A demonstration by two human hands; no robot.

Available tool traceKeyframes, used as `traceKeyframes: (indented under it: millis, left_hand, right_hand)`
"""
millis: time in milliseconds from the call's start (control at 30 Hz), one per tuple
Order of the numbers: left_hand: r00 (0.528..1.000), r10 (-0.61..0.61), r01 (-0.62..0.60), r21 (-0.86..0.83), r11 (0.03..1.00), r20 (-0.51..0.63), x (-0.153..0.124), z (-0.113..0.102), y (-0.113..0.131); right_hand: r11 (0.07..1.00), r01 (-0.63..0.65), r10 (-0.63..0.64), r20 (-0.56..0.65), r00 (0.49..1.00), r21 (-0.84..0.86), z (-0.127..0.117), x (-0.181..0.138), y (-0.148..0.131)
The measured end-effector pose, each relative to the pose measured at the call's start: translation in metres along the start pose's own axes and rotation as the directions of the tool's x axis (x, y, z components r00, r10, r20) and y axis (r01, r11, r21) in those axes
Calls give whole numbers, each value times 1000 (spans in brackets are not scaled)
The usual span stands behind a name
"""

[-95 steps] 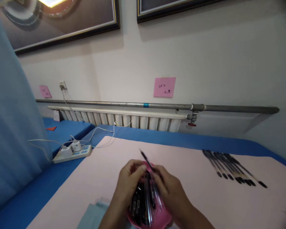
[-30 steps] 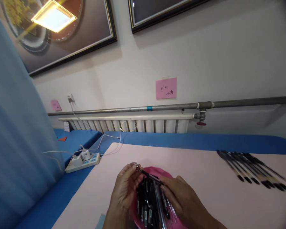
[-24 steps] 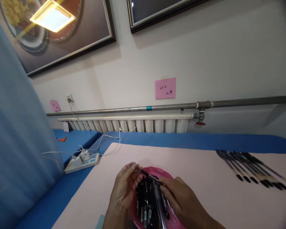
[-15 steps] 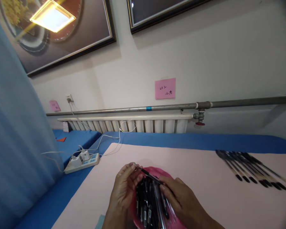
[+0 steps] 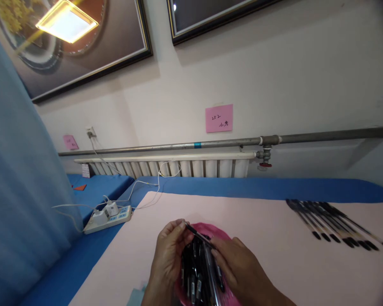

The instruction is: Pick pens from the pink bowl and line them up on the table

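A slim pen [image 5: 198,233] with a black end slants between my two hands, above a pink basket [image 5: 219,230]. My left hand [image 5: 170,244] pinches around its upper left end with thumb and fingertips; any small part there is too tiny to make out. Closed on the other end of the barrel is my right hand [image 5: 239,263], which hides that end. Beneath them the basket holds many black pen parts [image 5: 194,272] and clear tubes [image 5: 213,276]. Off to the right, several black-ended pens [image 5: 335,223] lie in a slanted row on the pink sheet.
The pink sheet [image 5: 115,255] covers a blue table [image 5: 242,185]. At the left a power strip [image 5: 110,219] with plugs and white cables rests near a blue curtain [image 5: 25,178]. Behind the table run a radiator [image 5: 194,167] and a pipe [image 5: 322,136]. A light-blue item [image 5: 135,296] lies at the front.
The pen's upper left end has shifted slightly toward my left fingertips and now meets them. My right hand keeps its hold. The whole view has moved a little.
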State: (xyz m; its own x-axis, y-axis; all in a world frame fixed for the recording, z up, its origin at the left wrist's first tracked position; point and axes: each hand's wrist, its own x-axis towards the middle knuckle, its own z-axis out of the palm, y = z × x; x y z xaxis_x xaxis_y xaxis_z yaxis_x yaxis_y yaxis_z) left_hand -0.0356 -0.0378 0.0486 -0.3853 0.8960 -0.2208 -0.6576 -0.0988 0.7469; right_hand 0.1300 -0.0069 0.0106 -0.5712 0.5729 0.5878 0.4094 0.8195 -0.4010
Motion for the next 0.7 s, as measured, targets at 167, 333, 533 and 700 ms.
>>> traceKeyframes:
  millis: [167, 333, 533, 700]
  left_hand:
    - [999, 31, -30, -24, 999, 28, 1, 0, -3]
    - [997, 27, -25, -29, 999, 67, -2, 3, 2]
    - [998, -16, 21, -92, 996, 57, 1, 2, -5]
    - [1000, -24, 23, -142, 990, -9, 6, -1, -9]
  right_hand:
    - [963, -175, 161, 82, 983, 203, 1, 1, -6]
    - [869, -348, 285, 220, 933, 352, -1, 6, -16]
    - [902, -294, 242, 195, 951, 315, 0, 4, -20]
    - [941, -239, 217, 114, 969, 238, 2, 1, -16]
